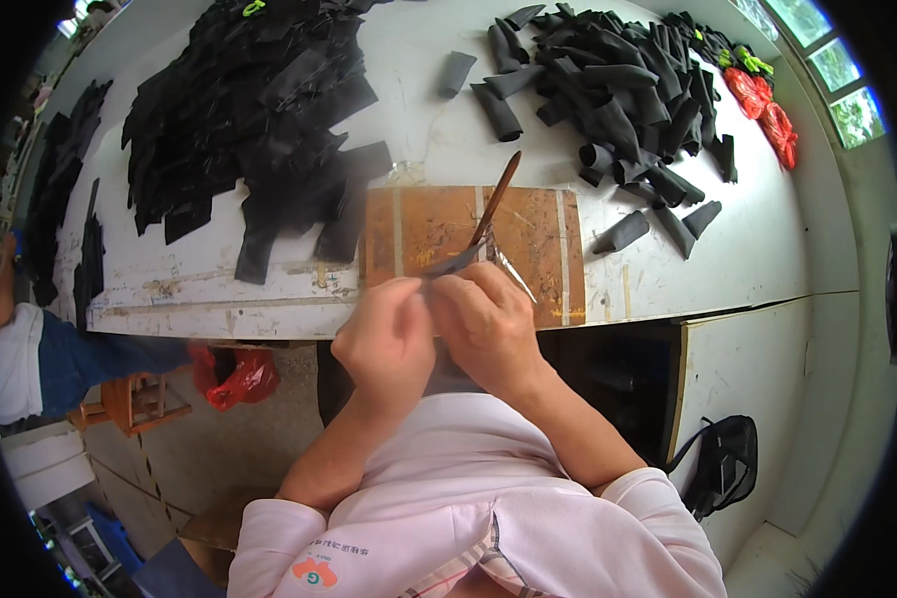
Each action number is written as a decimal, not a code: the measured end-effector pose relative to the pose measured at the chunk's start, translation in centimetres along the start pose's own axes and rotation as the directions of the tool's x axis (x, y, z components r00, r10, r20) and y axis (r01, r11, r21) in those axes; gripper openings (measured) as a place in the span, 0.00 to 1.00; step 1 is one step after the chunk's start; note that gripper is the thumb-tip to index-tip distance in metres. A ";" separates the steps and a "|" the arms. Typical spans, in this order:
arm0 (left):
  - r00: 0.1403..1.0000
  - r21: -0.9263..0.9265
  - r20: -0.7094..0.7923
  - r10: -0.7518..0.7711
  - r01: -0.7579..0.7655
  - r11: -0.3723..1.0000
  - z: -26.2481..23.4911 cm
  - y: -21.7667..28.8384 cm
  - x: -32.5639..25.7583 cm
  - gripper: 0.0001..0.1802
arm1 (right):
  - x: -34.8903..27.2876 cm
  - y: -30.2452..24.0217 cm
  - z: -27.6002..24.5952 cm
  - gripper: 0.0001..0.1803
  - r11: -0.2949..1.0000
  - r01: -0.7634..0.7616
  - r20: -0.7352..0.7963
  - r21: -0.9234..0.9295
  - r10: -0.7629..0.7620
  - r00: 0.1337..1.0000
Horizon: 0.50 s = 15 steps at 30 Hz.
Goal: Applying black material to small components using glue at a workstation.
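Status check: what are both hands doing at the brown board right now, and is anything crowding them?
Left hand and right hand pinch a dark strip together. Brown stick rises from the right hand. Both over the brown board. Black pieces lie beyond, apart.

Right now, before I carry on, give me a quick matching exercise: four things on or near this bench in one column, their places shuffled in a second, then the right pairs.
Things:
1. flat black pieces
2. rolled black tubes
3. brown board
4. red bag

Places:
A. under the bench edge, on the floor at left
B. heaped on the bench's far right
C. spread over the bench's far left
D. flat on the bench just beyond the left hand and right hand

Pairs: 1-C, 2-B, 3-D, 4-A
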<state>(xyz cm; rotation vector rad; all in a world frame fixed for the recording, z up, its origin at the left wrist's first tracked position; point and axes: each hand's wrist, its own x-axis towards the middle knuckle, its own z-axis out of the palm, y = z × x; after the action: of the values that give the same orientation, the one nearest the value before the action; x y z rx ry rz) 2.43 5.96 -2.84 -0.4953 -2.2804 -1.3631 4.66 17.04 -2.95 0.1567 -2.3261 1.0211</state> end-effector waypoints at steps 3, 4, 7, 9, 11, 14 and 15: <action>0.737 -0.446 0.312 -0.600 0.671 0.592 -0.5 0.2 1.1 0.07 | 0.1 0.6 0.2 0.09 0.999 0.002 -0.032 -0.049 -0.004 0.999; 0.651 -0.531 0.469 -0.596 0.748 0.399 -1.1 -0.5 1.7 0.08 | 0.2 0.6 0.2 0.08 0.996 -0.090 -0.011 0.026 0.090 0.996; 0.542 -0.631 0.733 -0.412 0.768 -0.112 -2.1 -0.3 2.9 0.12 | 0.3 0.5 -0.7 0.05 0.901 -0.337 0.145 0.275 0.307 0.941; 0.538 -0.591 0.786 -0.304 0.799 -0.113 -2.4 -0.7 2.7 0.14 | -0.1 1.0 -0.7 0.02 0.230 -0.620 0.494 0.750 0.428 0.757; 0.526 -0.479 0.734 -0.430 0.849 0.222 -2.1 -1.2 2.3 0.15 | -0.2 0.9 -1.1 0.03 0.054 -0.697 0.628 0.715 0.386 0.675; 0.721 -0.459 0.495 -0.485 0.691 0.559 -0.4 -1.4 1.3 0.12 | -0.5 0.1 -0.5 0.08 -0.377 -0.668 0.765 0.642 0.376 0.523; 0.851 -0.397 0.291 -0.436 0.523 0.755 0.1 -1.5 0.7 0.10 | -0.4 0.1 -0.5 0.08 -0.373 -0.668 0.763 0.645 0.377 0.526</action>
<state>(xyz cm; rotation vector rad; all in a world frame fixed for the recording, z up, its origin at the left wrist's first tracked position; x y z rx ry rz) 1.01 5.48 -3.61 -0.1655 -2.3112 -2.2402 5.20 17.37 -2.99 -0.4957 -0.9756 3.2730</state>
